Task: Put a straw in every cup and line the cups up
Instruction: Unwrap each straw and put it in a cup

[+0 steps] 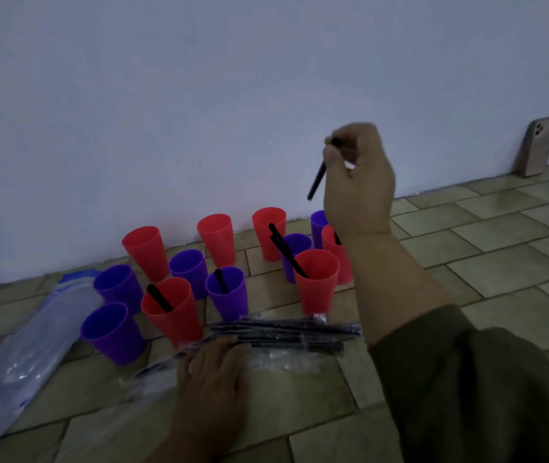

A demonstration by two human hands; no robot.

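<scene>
Several red and purple cups stand in a loose cluster on the tiled floor by the wall. Black straws lean in the front red cup point(172, 309), a purple cup point(228, 292), a red cup point(316, 279) and the back red cup point(269, 235); others such as the left red cup point(146, 252) hold none. My right hand point(358, 182) pinches a black straw point(316, 178) in the air above the right-hand cups. My left hand point(213, 375) rests flat on the clear pack of black straws point(286, 332) lying in front of the cups.
A long clear plastic sleeve with blue print point(29, 335) lies on the floor at the left. A phone point(537, 147) leans upright against the white wall at the far right. Bare tiles stretch to the right of the cups.
</scene>
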